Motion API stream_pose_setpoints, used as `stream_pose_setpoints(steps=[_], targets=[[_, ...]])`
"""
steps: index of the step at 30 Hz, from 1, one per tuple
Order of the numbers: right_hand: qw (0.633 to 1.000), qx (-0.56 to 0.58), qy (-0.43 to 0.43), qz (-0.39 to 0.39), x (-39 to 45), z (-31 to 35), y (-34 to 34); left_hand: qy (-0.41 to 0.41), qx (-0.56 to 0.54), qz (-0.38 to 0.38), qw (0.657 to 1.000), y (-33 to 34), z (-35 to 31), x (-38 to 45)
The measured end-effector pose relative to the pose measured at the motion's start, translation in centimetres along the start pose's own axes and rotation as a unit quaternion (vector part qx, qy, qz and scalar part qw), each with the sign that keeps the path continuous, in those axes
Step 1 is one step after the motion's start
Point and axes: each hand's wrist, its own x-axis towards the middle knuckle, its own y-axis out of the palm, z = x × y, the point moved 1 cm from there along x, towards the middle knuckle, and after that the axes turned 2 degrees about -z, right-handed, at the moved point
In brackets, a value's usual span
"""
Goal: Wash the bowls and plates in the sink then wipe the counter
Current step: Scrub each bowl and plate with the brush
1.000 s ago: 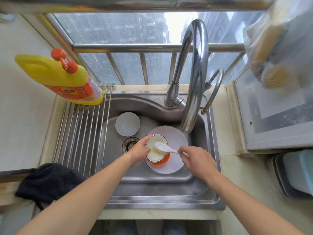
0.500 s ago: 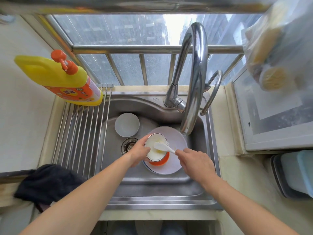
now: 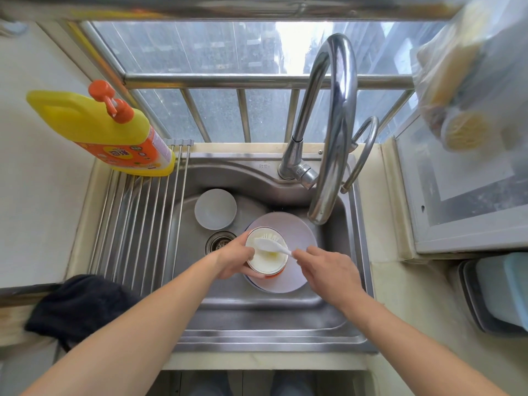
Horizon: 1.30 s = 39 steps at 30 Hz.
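Below window bars, steel sink.

Sink & faucet: shiny brushed metal; bottle glossy plastic; cloth matt black fabric.

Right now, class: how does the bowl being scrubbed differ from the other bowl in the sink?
The scrubbed bowl has an orange outside; the other bowl looks all white. The scrubbed bowl is gripped by the left hand above the plate; the other bowl lies untouched by the drain. Both are round and sit open side up.
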Motion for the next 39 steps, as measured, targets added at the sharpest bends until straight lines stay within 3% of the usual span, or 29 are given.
stream_pose_setpoints(steps=[2, 4, 5, 6, 7, 10, 13, 16, 22, 26, 29, 33, 35, 39], targets=[[0.971, 0.206, 0.117, 0.04, -0.4, 0.2, 0.1, -0.015, -0.045, 0.011, 0.999, -0.4, 0.0, 0.1], [0.844, 0.463, 0.237, 0.131, -0.7, -0.1, 0.1, -0.02, -0.077, 0.003, 0.997, -0.8, 0.0, 0.3], [0.793, 0.524, 0.264, 0.162, -0.8, -0.4, -0.1, -0.015, -0.073, -0.006, 0.997, -1.0, 0.0, 0.5], [0.784, 0.534, 0.264, 0.178, -0.8, -1.0, -0.3, -0.007, -0.053, -0.014, 0.998, -1.0, 0.0, 0.6], [0.804, 0.509, 0.247, 0.184, -0.7, -1.6, -0.5, 0.002, -0.023, -0.018, 1.0, -1.0, 0.0, 0.5], [0.936, 0.267, 0.165, 0.157, 0.1, -2.8, -1.2, 0.028, 0.064, -0.015, 0.997, -0.7, 0.1, 0.1], [0.988, 0.067, 0.098, 0.099, 0.7, -1.2, -1.8, 0.026, 0.099, -0.008, 0.995, -0.2, 0.2, 0.0], [0.993, 0.046, 0.062, 0.094, 0.0, 1.5, -1.1, 0.014, 0.115, -0.029, 0.993, -0.2, -0.1, -0.1], [0.985, 0.052, 0.114, 0.118, -1.3, 2.8, 0.7, 0.004, 0.293, -0.076, 0.953, -0.3, -0.8, 0.7], [0.971, 0.125, 0.174, 0.107, -1.8, 3.1, 1.8, 0.061, 0.356, -0.165, 0.918, 0.5, 0.4, 1.3], [0.923, 0.259, 0.26, 0.113, -2.0, 3.4, 2.3, 0.079, 0.348, -0.189, 0.915, 1.1, 2.3, 1.4], [0.818, 0.461, 0.317, 0.135, -1.6, 3.1, 1.9, 0.095, 0.331, -0.216, 0.914, 0.8, 2.4, 1.3], [0.844, 0.435, 0.287, 0.13, -1.1, 2.1, 1.3, 0.109, 0.353, -0.213, 0.905, 0.3, 1.4, 1.3], [0.983, 0.119, 0.12, 0.069, -0.2, 0.2, 0.0, 0.123, 0.458, -0.169, 0.864, -0.1, -0.4, 1.8]])
